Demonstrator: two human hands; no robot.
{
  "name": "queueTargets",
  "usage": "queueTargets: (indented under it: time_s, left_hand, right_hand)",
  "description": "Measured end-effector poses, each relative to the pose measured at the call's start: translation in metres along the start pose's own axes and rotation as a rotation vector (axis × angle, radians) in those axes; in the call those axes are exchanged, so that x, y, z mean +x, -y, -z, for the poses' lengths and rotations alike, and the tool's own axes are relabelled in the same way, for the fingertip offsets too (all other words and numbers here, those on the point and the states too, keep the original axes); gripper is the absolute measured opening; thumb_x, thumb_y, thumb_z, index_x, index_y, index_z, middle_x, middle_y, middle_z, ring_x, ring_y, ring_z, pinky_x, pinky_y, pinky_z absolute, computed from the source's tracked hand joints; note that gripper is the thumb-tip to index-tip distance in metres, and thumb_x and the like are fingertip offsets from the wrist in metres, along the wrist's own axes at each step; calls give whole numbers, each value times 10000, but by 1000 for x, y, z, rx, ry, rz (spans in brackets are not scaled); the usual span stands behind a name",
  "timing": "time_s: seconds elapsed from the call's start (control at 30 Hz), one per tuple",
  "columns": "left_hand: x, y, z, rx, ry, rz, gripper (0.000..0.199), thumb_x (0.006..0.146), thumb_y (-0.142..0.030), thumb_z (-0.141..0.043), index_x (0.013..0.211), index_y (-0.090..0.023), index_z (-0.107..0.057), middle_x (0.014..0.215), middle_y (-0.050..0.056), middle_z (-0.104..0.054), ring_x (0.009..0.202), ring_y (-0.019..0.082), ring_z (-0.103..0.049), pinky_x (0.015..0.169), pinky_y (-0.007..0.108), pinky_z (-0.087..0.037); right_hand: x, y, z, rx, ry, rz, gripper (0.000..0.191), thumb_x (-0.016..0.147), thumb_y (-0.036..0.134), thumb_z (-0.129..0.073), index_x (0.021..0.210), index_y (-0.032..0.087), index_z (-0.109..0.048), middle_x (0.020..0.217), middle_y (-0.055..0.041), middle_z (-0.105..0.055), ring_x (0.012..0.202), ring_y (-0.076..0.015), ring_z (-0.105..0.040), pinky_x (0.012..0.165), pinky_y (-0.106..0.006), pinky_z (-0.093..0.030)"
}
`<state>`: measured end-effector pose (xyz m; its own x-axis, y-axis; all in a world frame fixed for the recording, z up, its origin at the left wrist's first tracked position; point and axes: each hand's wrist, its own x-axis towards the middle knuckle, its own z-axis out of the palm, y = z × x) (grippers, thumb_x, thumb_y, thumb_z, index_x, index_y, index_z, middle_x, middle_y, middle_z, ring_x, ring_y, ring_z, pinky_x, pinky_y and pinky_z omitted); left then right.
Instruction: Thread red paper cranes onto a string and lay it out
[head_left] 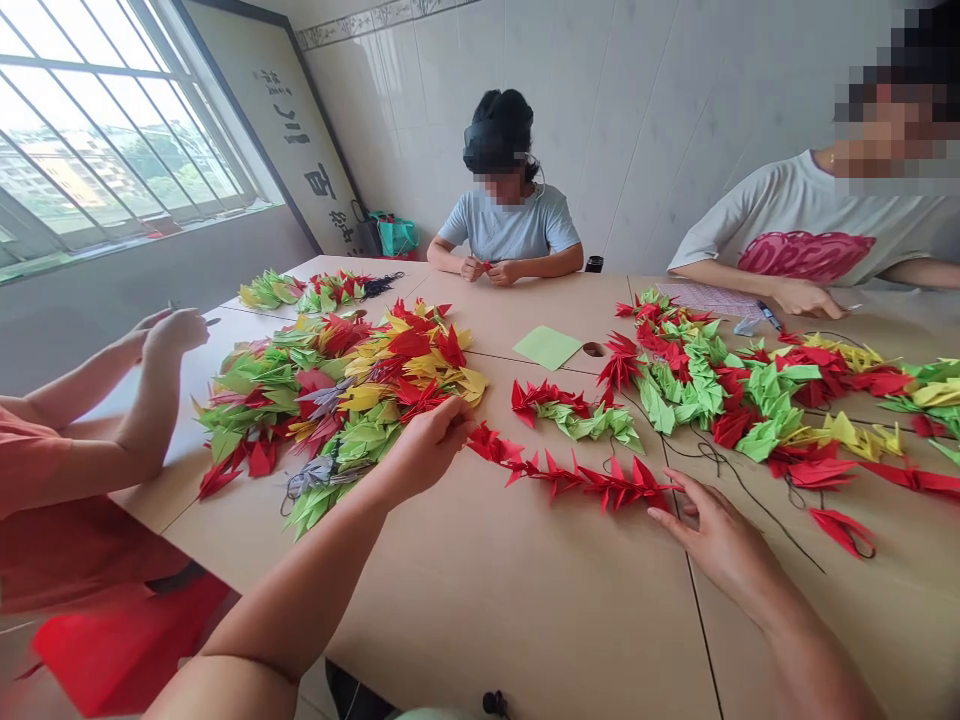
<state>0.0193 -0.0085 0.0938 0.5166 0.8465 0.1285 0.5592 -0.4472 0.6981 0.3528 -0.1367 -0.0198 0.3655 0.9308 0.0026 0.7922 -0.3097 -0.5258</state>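
A string of red folded-paper pieces [577, 482] stretches sideways between my two hands, just above or on the table. My left hand [427, 440] pinches its left end beside the big pile of green, yellow and red paper strings [330, 385]. At the string's right end is my right hand [712, 520], thumb and forefinger closed on the tip, the other fingers partly hidden. Behind the red string lies a shorter red and green string [574, 412]. A flat green paper square [547, 347] rests farther back, near a round hole in the table.
Several red, green and yellow strings [750, 390] cover the right side, with black cords trailing from them. One person [506, 225] sits opposite, another [810, 230] at the back right, and a third person's arms [142, 400] reach in from the left. The table [525, 600] has seams.
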Motion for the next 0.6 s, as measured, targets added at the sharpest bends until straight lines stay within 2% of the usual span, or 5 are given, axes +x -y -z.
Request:
queueTargets:
  time_s: [0.17,0.3,0.4,0.53,0.6]
  left_hand:
    - [7,-34,5,23,-46,-160,106,893,-219,-420,821,-182,-487,740,-14,-517,645,104,-418,610,208,-365]
    - [12,-63,1,-6,-32,-352,136,920,-219,-418,848,-185,-529,838,11,-540,745,115,-483,690,217,-398]
    - [14,-81,-4,-49,9,-481,152,925,-219,-421,880,-190,-563,877,25,-540,788,123,-512,711,225,-419]
    - [17,-90,-11,-110,20,-520,151,924,-229,-437,886,-190,-578,880,30,-550,788,126,-525,716,235,-434]
    - [20,-88,-15,-164,20,-501,134,915,-240,-467,871,-189,-582,848,24,-554,772,125,-525,707,235,-437]
  right_hand:
    - [-5,44,15,81,-209,155,538,787,554,-480,1146,168,-587,1188,-151,-583,1126,-334,-513,943,-505,-416]
    - [-16,119,48,399,-64,306,411,865,494,-510,1213,278,-552,1297,-62,-527,1149,-253,-510,910,-406,-468]
    - [-21,162,68,552,-48,439,333,880,454,-525,1139,259,-603,1179,-63,-598,1070,-236,-549,882,-377,-472]
    - [-23,181,73,635,74,456,228,901,401,-520,866,220,-655,832,-22,-646,773,-163,-597,674,-263,-490]
    - [-21,179,68,686,124,423,250,902,390,-522,787,210,-652,792,-11,-632,710,-142,-587,635,-248,-482]
